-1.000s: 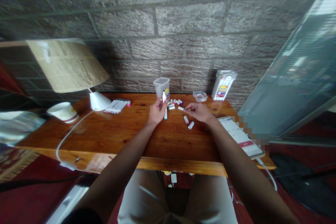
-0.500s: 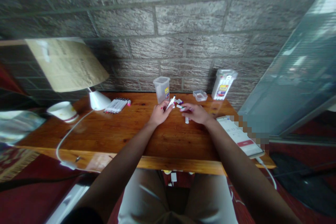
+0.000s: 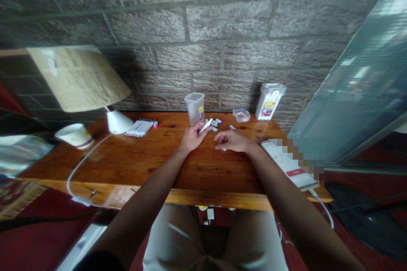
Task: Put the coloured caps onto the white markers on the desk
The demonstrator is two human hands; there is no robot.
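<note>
My left hand (image 3: 191, 137) is closed around a white marker (image 3: 206, 125) that points up and to the right. My right hand (image 3: 231, 141) rests palm down on the wooden table (image 3: 133, 161), fingers curled over small white marker caps at about the table's middle; whether it grips one I cannot make out. Several loose caps and markers (image 3: 215, 123) lie just behind the hands. An empty clear plastic cup (image 3: 195, 107) stands behind them near the wall.
A row of white markers (image 3: 141, 127) lies at the left back beside a white lamp base (image 3: 118, 121) with a cable. A small clear lid (image 3: 241, 115) and an upright marker box (image 3: 269, 101) stand at the back right. A phone (image 3: 289, 164) lies at the right edge.
The left hand tilted its marker from upright to slanting right. The right hand drew back toward me and lowered over the caps on the table.
</note>
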